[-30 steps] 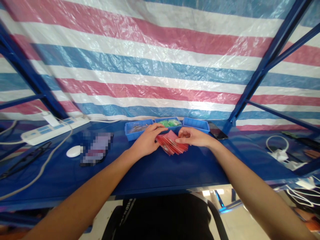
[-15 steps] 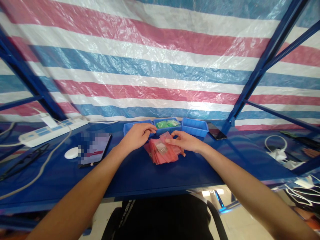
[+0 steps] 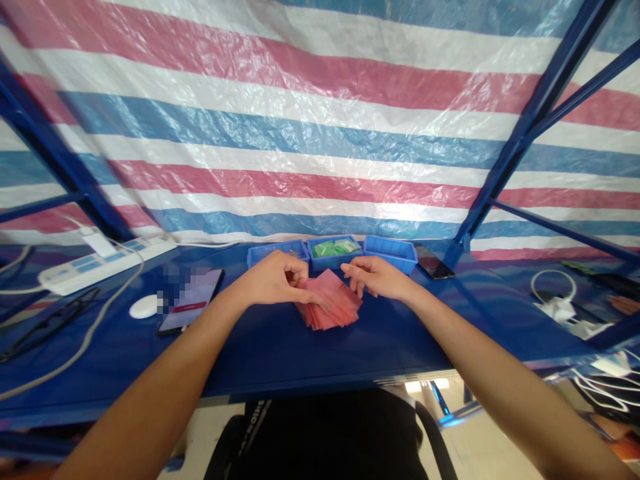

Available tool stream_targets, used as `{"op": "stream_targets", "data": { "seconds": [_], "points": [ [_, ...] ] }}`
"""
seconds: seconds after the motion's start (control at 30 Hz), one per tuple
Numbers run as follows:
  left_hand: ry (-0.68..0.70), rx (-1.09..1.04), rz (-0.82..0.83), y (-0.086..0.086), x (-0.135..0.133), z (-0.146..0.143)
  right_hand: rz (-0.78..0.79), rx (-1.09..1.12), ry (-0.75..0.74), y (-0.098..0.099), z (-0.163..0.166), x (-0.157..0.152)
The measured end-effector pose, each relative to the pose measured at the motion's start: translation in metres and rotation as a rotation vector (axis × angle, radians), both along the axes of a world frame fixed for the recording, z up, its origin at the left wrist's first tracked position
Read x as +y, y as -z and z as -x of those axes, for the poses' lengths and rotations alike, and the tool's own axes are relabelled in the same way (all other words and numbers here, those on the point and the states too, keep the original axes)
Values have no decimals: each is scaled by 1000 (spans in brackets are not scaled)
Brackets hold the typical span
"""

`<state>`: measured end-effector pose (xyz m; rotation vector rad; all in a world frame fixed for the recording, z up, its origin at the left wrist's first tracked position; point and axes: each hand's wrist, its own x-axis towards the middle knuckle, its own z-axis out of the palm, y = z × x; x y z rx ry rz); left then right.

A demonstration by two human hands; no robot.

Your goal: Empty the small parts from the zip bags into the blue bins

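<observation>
A fanned stack of red plastic bags lies on the blue table in front of me. My left hand rests at the stack's left far edge, fingers curled into a pinch; what they hold is hidden. My right hand hovers at the stack's right far edge, fingers bent onto the top bag's corner. Behind the hands stand three small blue trays: the left tray is partly hidden by my left hand, the middle tray holds green packets, and the right tray shows no contents.
A phone, a white round puck and a white power strip with cables lie on the left. A dark phone and a coiled white cable lie on the right. Blue frame posts and a striped tarp close the back.
My left hand went to the left tray and came back to the stack with fingers pinched. My right hand shifted from the stack's top to its right far edge.
</observation>
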<state>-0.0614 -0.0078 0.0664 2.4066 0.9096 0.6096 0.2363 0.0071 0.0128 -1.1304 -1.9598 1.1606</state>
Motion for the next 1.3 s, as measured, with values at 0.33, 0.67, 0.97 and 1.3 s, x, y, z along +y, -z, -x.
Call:
{"op": "stream_targets", "data": {
  "seconds": [0.33, 0.67, 0.97, 1.3],
  "points": [
    [164, 16, -77, 18, -7, -34, -417, -196, 259, -3, -23, 11],
    [94, -14, -349, 34, -11, -48, -621, -150, 63, -14, -10, -8],
    [214, 161, -264, 44, -15, -50, -739, -340, -129, 9, 2, -2],
    [103, 272, -209, 43, -12, -44, -658, -331, -52, 20, -1, 6]
  ]
}}
